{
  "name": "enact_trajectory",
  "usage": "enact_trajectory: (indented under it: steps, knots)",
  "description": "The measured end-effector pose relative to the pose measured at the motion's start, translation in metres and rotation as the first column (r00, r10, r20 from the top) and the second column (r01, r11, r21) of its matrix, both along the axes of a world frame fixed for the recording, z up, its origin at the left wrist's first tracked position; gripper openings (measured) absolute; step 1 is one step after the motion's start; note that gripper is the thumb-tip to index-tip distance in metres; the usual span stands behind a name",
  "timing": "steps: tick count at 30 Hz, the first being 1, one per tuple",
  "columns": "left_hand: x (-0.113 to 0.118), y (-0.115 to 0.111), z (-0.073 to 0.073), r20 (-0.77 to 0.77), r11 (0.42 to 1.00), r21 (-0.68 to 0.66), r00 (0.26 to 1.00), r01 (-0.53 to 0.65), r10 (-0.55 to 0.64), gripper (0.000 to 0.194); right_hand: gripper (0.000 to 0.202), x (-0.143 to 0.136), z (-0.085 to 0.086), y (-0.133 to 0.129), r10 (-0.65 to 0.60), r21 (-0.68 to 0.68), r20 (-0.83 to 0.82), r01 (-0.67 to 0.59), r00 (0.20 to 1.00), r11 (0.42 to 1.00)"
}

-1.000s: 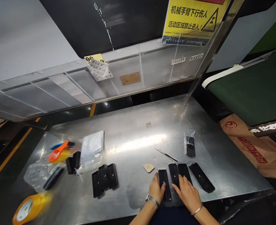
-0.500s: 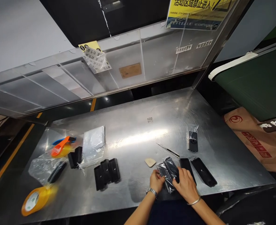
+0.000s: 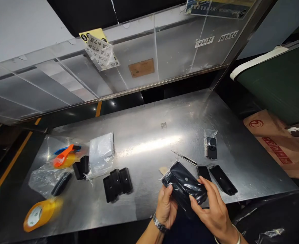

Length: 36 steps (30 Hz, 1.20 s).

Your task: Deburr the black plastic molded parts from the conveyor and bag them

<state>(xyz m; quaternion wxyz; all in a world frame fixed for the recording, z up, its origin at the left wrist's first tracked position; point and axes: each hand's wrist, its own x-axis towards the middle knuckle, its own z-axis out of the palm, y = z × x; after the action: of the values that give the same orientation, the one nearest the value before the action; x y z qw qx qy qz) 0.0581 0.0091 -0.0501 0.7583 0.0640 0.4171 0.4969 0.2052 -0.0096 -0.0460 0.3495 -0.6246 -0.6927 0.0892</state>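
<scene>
Two black rectangular cases lie side by side in clear plastic wrapping, lifted toward me at the front of the bench. My left hand grips the left wrapped case, thumb on top. On the right wrapped case, which has a small pale round spot, my right hand closes thumb and fingers around the lower right end. Just beyond them lie tweezers and a beige scrap, partly hidden. Beside my right hand are a black tray-like piece, partly covered, and another open black tray.
On the metal bench at left stand several black trays, a stack of clear bags, an orange-handled tool and a yellow tape roll. A bagged black device lies at right. A clear panel runs behind.
Both hands have raised the wrapped cases off the bench and toward me, tilting them. The view has shifted slightly downward.
</scene>
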Motion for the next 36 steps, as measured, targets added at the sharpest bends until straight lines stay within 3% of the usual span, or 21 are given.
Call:
enact_trajectory:
  steps: [4,11,17,27,36]
  knots:
    - [-0.009,-0.002,0.027,0.229,0.994,-0.1,0.971,-0.05,0.072,0.026,0.068,-0.011,0.024,-0.001,0.043,0.144,-0.002,-0.042,0.999,0.989]
    - [-0.028,-0.006,0.045,0.313,0.99,-0.137,0.947,-0.029,0.071,0.034,0.074,-0.025,0.041,-0.004,0.09,0.177,0.009,-0.09,0.996,0.98]
    - [-0.045,-0.01,0.051,0.32,0.991,-0.132,0.946,-0.005,0.047,0.045,0.076,-0.035,0.039,-0.01,0.107,0.122,-0.057,-0.099,0.993,0.988]
    - [-0.072,-0.015,0.055,0.372,0.993,-0.117,0.928,0.019,0.027,0.045,0.077,-0.056,0.035,-0.023,0.069,0.043,-0.118,-0.065,0.991,0.997]
    - [-0.089,-0.017,0.057,0.435,0.99,-0.095,0.899,0.108,-0.057,0.04,0.063,-0.068,0.036,-0.037,-0.135,-0.183,-0.357,0.072,0.924,0.98]
